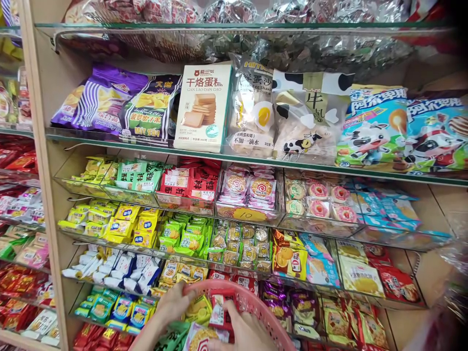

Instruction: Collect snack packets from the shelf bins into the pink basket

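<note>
A pink plastic basket [252,304] sits low in front of the shelves and holds several snack packets. My left hand [171,304] grips the basket's near left rim, fingers curled over the edge. My right hand [244,331] reaches into the basket with its fingers closed on a small red snack packet [219,312]. A yellow packet [197,308] and a round-patterned packet [199,339] lie beside it in the basket.
Glass shelves [256,161] full of snacks rise ahead: a cream cake box [203,107], purple bags [106,100], cow-print bag [307,119], blue cow bags [376,126]. Clear bins [248,214] below hold small wrapped biscuits. Another shelf unit [18,219] stands at left.
</note>
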The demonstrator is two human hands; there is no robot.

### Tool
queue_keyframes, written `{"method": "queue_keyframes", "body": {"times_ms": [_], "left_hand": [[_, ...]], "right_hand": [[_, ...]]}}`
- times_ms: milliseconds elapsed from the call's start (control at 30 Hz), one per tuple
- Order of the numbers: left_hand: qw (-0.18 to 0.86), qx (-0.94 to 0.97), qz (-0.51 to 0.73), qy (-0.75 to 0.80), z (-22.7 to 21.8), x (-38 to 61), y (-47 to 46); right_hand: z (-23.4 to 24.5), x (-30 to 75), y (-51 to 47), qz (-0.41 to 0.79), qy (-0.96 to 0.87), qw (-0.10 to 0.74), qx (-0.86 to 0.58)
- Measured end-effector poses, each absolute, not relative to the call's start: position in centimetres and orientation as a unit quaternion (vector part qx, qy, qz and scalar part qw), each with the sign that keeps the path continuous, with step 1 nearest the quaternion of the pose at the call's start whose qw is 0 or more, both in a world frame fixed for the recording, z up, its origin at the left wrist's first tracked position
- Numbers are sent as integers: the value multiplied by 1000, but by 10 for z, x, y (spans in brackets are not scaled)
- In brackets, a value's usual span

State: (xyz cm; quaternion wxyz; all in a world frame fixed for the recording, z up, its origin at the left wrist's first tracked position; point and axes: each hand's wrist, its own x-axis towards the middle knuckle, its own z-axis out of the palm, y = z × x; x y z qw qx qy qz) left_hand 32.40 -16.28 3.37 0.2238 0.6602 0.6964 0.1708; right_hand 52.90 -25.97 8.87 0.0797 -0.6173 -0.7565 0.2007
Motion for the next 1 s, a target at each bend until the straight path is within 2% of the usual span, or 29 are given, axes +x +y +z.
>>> {"method": "queue_keyframes", "body": {"times_ms": [200, 267, 433, 500, 667, 733, 800, 1000], "left_hand": [[244, 667, 163, 685, 34, 323, -162], [251, 664, 171, 683, 33, 323, -161], [256, 663, 184, 679, 31, 323, -160], [254, 666, 179, 679, 31, 325, -160], [255, 676, 173, 670, 32, 327, -160], [256, 676, 168, 670, 31, 327, -161], [257, 673, 164, 674, 30, 325, -162], [265, 650, 176, 690, 20, 315, -159]], "right_hand": [[155, 551, -260, 101, -756, 259, -593], [161, 554, -259, 94, -753, 281, -587], [149, 553, -256, 69, -784, 260, -560], [155, 554, -251, 36, -794, 277, -540], [216, 563, -214, -135, -804, 376, -441], [248, 566, -190, -212, -804, 372, -413], [275, 568, -162, -241, -806, 351, -411], [314, 565, -92, -203, -804, 307, -467]]}}
